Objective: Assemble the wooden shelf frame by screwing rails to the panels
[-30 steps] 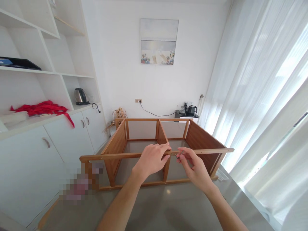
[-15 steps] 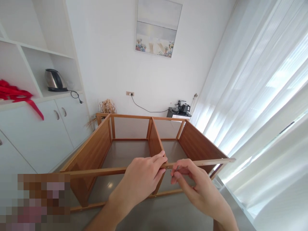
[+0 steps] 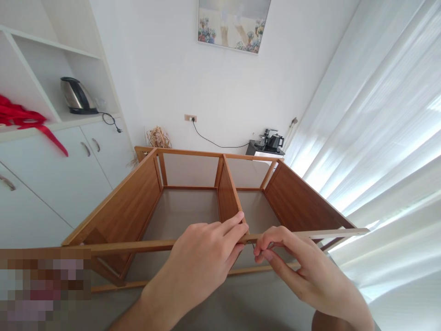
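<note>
A wooden furniture frame with two side panels and a middle panel stands before me. My left hand is closed over the joint where the middle panel meets the near top rail, fingers on the panel's edge and thumb side below the rail. Just right of that joint, my right hand pinches a thin metal hex key, mostly hidden by the fingers. Its tip is close to a bolt at the joint; whether it is seated in the bolt I cannot tell.
White cupboards on the left carry a kettle and red ribbon. A small black stand with another kettle is by the back wall. Sheer curtains hang along the right. A blurred patch covers the lower left corner.
The view has tipped downward and shifted a little. My right hand has turned slightly with the hex key, fingers lower against the rail. My left hand keeps its hold on the joint.
</note>
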### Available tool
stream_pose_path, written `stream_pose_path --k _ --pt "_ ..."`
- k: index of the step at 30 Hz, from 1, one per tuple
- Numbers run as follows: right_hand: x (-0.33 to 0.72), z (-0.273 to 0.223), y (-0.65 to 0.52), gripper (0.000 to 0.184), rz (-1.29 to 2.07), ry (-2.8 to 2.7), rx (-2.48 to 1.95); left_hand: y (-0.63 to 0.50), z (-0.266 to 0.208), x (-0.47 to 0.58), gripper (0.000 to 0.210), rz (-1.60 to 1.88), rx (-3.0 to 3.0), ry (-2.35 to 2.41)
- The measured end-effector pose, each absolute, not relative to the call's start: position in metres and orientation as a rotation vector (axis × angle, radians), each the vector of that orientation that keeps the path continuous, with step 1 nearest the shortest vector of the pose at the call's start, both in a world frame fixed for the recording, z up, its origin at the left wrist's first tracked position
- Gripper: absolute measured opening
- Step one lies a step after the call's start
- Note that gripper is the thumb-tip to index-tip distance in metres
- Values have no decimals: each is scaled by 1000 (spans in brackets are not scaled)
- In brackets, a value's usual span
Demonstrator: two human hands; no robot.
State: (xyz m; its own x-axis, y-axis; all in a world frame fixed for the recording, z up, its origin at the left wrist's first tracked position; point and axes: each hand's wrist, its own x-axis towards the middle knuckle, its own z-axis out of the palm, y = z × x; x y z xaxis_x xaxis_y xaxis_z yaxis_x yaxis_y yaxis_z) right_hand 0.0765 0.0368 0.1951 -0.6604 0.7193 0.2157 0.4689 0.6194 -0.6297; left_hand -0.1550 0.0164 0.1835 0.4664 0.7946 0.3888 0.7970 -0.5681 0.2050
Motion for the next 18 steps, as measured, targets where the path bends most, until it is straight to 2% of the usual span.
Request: stream_pose_path --k 18 --pt "72 189 35 14 600 -2434 -903 18 180 -155 29 -709 -2671 -1442"
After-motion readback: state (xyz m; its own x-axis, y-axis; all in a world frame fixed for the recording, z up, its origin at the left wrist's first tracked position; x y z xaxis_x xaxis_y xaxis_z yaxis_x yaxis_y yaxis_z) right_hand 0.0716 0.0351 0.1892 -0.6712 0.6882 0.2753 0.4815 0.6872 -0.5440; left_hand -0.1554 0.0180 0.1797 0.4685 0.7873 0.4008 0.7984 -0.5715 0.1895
